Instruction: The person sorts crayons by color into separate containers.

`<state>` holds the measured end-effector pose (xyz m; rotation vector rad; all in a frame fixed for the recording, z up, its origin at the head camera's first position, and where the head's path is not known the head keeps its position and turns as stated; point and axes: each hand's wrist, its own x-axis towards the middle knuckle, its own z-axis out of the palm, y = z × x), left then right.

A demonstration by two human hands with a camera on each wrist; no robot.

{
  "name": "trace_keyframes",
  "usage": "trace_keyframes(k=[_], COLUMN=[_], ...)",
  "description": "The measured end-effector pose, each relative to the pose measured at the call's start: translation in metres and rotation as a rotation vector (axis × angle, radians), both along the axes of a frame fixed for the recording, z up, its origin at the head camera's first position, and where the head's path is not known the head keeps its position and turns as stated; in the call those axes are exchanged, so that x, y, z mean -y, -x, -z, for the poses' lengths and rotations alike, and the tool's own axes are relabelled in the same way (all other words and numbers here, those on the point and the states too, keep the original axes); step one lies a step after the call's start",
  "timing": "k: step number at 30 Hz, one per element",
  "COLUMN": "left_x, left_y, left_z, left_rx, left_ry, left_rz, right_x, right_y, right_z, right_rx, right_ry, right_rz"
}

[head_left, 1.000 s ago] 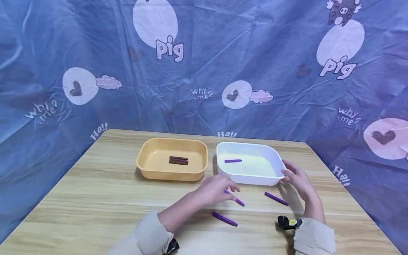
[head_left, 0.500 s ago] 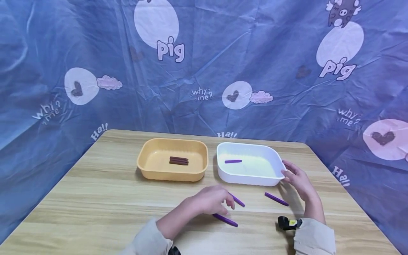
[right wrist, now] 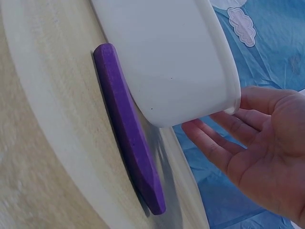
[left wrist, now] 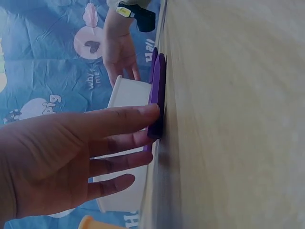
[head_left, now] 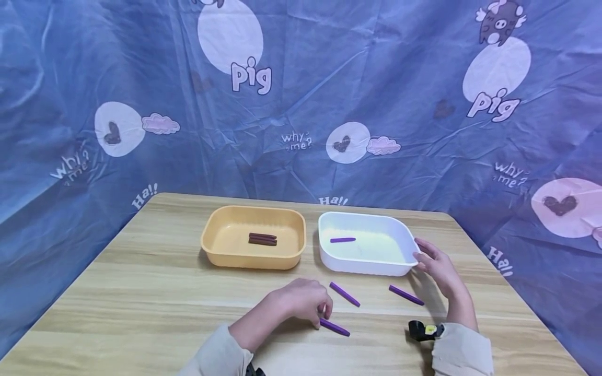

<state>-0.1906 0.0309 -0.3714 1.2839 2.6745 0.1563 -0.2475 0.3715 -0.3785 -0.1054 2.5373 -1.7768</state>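
Note:
My left hand is low over the table, its thumb and index finger pinching the near end of a purple crayon. In the left wrist view, the thumb lies across that crayon, and the other fingers extend beside it. My right hand holds the right rim of a white plastic bin. The right wrist view shows the thumb at the bin's rim and fingertips against its side. Two more purple crayons lie on the table, one in the middle and one to the right.
Inside the white bin is another purple crayon. To its left stands an orange-yellow bin with several dark brown crayons side by side. A blue printed cloth hangs behind the wooden table.
My left hand has moved from the middle crayon back toward me to the nearest crayon, and its thumb and finger have closed on that one. The right hand stays at the white bin.

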Motion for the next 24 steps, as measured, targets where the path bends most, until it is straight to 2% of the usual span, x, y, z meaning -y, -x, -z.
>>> trace_keyframes(k=[8, 14, 19, 24], left_x=[0.0003, 0.0007, 0.0017, 0.0026], left_y=[0.0034, 0.0068, 0.0088, 0.0099], left_z=[0.0040, 0.0060, 0.0072, 0.0071], left_rx=[0.008, -0.010, 0.033, 0.058], left_ry=[0.009, -0.007, -0.037, -0.053], left_rz=[0.020, 0.077, 0.118, 0.131], right_x=[-0.0009, -0.0013, -0.0011, -0.0012], right_y=[0.0009, 0.0004, 0.0004, 0.0010], right_z=[0.0007, 0.0019, 0.0030, 0.0032], right_rx=[0.001, 0.001, -0.003, -0.013], right_ry=[0.005, -0.010, -0.014, -0.008], right_rz=[0.003, 0.004, 0.007, 0.005])
